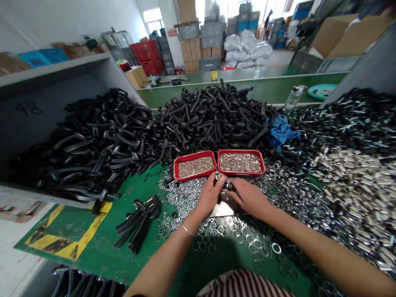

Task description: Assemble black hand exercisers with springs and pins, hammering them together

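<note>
Grasping a small black part [228,187] with a shiny silver metal cylinder [217,175], the left hand [211,191] and right hand [249,195] meet near two red rectangular trays [243,173].

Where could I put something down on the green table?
Try the green table between the striped tape and the bunch of black handles, or inside that tape. It's crowded elsewhere: small metal pieces around the left hand and right hand, black parts behind the red trays, silver cylinders at right.
</note>
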Tool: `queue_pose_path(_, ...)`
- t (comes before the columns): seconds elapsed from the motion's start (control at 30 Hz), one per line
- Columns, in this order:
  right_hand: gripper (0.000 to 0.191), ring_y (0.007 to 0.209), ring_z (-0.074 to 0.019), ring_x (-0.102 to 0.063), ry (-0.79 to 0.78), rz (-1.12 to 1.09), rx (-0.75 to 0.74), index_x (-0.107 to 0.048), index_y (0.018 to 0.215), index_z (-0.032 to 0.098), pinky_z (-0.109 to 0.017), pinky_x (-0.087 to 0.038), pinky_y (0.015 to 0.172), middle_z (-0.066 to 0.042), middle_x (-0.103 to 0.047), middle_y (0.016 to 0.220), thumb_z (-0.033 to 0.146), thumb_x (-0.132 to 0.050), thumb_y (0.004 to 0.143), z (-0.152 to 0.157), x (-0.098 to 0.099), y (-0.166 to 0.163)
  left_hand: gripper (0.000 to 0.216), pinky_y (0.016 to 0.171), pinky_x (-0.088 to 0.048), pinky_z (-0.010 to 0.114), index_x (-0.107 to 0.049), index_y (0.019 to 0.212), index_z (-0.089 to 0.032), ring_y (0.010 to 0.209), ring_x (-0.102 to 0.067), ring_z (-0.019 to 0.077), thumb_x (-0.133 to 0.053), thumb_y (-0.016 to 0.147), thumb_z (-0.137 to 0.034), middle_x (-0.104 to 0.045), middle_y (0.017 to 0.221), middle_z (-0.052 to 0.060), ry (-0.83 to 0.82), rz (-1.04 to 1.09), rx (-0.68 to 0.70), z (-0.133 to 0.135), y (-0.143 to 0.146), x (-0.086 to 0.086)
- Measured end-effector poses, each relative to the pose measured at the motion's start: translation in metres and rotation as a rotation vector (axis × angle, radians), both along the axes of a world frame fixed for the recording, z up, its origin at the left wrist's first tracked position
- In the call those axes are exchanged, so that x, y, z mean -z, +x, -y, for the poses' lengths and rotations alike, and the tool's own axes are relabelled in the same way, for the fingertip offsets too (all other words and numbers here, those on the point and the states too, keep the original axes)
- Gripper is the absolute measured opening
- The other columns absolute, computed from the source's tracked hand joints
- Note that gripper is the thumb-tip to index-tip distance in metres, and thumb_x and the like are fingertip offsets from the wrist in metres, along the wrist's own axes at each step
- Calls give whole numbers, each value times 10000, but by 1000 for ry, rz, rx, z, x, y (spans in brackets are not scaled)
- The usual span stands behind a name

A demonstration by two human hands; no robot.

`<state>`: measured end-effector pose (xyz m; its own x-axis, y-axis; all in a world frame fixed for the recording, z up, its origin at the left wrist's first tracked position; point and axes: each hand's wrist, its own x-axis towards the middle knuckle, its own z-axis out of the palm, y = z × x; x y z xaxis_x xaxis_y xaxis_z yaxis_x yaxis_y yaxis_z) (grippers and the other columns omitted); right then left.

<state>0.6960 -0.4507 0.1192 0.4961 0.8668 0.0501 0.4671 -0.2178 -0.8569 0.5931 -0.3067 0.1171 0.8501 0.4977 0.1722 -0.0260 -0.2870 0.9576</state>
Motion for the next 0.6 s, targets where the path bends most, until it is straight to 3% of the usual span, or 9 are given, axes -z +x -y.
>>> queue_pose_path(0.07, 483, 577, -160, -579, -41, -66, -71, -602, 892, 189, -285, -436, 545, -60, -660, 718, 587, -349, 1000, 0, -2, -1, 224, 929, -464, 302, -554, 1068, -224, 1003, -600, 171, -417, 1029, -398, -635, 1094, 54, -4, 41, 31, 2, 1, -1)
queue_pose_path(0.13, 576, 439, -130, -484, -136, -198, -182, -598, 893, 189, -274, -391, 471, -30, -634, 635, 552, -175, 1038, 0, -3, -1, 209, 970, -452, 323, -557, 1041, -212, 1037, -588, 185, -439, 1025, -384, -621, 1093, 68, 106, 70, 24, 3, 2, 0)
queue_pose_path(0.23, 457, 565, -153, -570, -111, -39, -83, -594, 994, 185, -282, -425, 528, -75, -688, 821, 589, -380, 991, 0, -3, -2, 224, 945, -459, 343, -552, 996, -194, 984, -583, 194, -409, 1035, -362, -608, 1004, 71, 209, 39, -57, 5, 2, 4)
queue_pose_path(0.3, 437, 652, -182, -603, -62, 27, -25, -590, 957, 192, -293, -444, 567, -85, -678, 834, 609, -459, 958, 1, -1, -2, 234, 919, -468, 347, -541, 1001, -189, 949, -579, 192, -372, 1045, -345, -599, 978, 69, 230, 26, -115, 6, 2, 8)
queue_pose_path(0.43, 697, 398, -135, -429, -169, -241, -270, -598, 844, 201, -272, -366, 432, -24, -598, 583, 622, -69, 1018, 3, -1, -1, 194, 952, -458, 351, -530, 973, -183, 998, -556, 194, -436, 1026, -344, -567, 1050, 90, 376, 83, -26, 6, 0, 13)
queue_pose_path(0.47, 688, 406, -130, -432, -172, -229, -256, -600, 850, 198, -270, -366, 438, -28, -609, 605, 631, -91, 1016, 4, -2, -1, 191, 950, -458, 348, -528, 971, -183, 999, -555, 194, -439, 1025, -343, -563, 1051, 91, 387, 83, -10, 6, -1, 14)
queue_pose_path(0.57, 491, 628, -160, -565, -58, 1, -36, -581, 857, 193, -277, -428, 566, -71, -655, 792, 657, -445, 947, 5, -2, -2, 200, 909, -468, 335, -519, 991, -186, 947, -563, 186, -380, 1044, -320, -567, 982, 72, 330, 53, -96, 7, -3, 15)
queue_pose_path(0.6, 466, 659, -164, -571, -25, 23, -9, -570, 834, 195, -277, -434, 589, -68, -647, 788, 642, -486, 936, 6, -2, -3, 203, 897, -469, 332, -517, 991, -187, 931, -562, 185, -369, 1046, -314, -565, 963, 67, 322, 54, -123, 8, -3, 15)
